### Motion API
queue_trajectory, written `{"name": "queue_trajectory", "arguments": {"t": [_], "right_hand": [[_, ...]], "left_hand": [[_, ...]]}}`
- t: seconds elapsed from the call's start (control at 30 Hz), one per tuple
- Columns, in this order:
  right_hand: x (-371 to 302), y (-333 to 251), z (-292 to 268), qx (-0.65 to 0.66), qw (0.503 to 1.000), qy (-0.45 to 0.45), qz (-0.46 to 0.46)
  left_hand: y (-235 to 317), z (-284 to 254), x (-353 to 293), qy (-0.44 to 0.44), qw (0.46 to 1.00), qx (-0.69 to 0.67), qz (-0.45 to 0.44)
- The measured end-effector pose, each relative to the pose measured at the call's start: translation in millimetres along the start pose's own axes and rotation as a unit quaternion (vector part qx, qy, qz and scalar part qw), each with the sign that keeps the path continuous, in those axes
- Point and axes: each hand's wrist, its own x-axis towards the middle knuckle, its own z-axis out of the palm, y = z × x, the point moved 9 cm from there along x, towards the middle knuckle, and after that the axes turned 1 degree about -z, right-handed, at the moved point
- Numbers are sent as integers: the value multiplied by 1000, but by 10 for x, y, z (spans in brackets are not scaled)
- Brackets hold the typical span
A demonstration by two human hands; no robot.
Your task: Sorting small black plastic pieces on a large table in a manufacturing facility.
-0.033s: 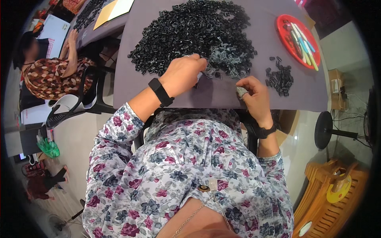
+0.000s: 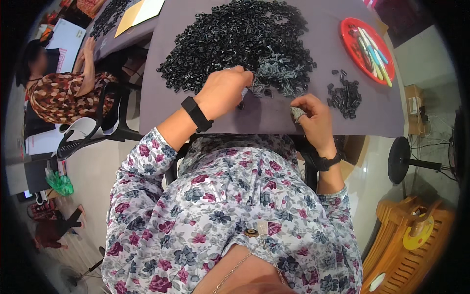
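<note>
black plastic pieces (image 2: 235, 41) heaped at 12 o'clock; left hand (image 2: 223, 93) pinches one off the edge, right hand (image 2: 311, 115) grips a small grey bit, probably mid-sort.

A red plate (image 2: 348, 43) of coloured sticks sits far right; another person (image 2: 58, 93) works at left.

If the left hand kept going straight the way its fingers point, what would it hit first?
Probably the grey tangle of thin strands at the near edge of the big heap of small black pieces. The left hand points up and right toward it; depth is hard to judge.
</note>
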Motion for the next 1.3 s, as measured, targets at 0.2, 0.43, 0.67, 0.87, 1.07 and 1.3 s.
{"name": "queue_trajectory", "arguments": {"t": [0.2,0.43,0.67,0.87,1.07,1.3], "right_hand": [[9,37,6,13,1000,6,-9],[9,55,10,11,1000,2,1],[12,118,21,30,1000,5,-6],[18,70,26,15,1000,4,-10],[23,80,9,-9,1000,2,11],[29,135,10,8,1000,8,-7]], "left_hand": [[53,-95,44,-16,1000,9,-6],[352,25,392,-11,994,59,97],[123,-43,169,-65,993,77,67],[-141,-247,12,24,998,59,13],[-263,-330,30,54,998,35,-22],[120,-217,-71,39,996,2,75]]}}
